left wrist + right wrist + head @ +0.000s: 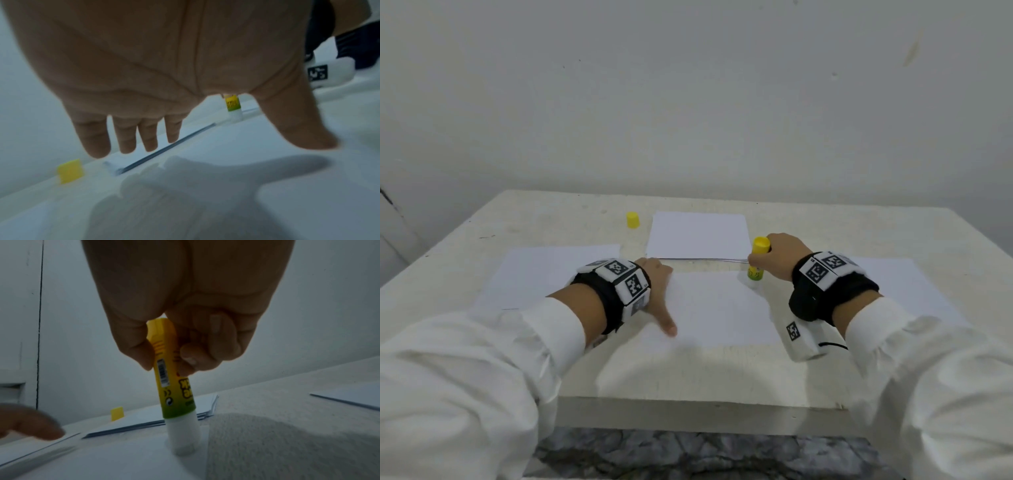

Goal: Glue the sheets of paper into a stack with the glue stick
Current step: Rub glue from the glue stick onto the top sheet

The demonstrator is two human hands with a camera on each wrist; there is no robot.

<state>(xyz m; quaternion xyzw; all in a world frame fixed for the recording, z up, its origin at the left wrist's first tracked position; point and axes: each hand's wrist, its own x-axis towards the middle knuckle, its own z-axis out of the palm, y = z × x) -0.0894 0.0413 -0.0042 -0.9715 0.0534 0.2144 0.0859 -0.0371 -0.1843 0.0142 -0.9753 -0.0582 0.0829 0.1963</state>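
on the pale bench, whose near edge runs just under the person's forearms and whose far edge meets a plain wall, white sheets take up most of the middle. bare bench surface shows along the far edge, at the far left and right corners, and in a strip along the near edge. a single sheet lies nearest, between the two hands. another sheet lies to the left under the left wrist, and one more lies to the right beyond the right wrist. behind the near sheet sits a thin stack of sheets, its front edges slightly fanned in the right wrist view.

the left hand is spread flat, palm down, fingers straight and slightly apart, thumb splayed toward the person, over the left edge of the near sheet; whether it touches the paper i cannot tell.

the right hand pinches the glue stick by its upper half, thumb on one side, curled fingers on the other. the stick is yellow shading to green near the bottom, with a barcode label and a white glue column showing below. its long axis stands nearly upright, leaning slightly, glue end down on the far right corner of the near sheet.

the small yellow cap stands apart, just left of the stack.
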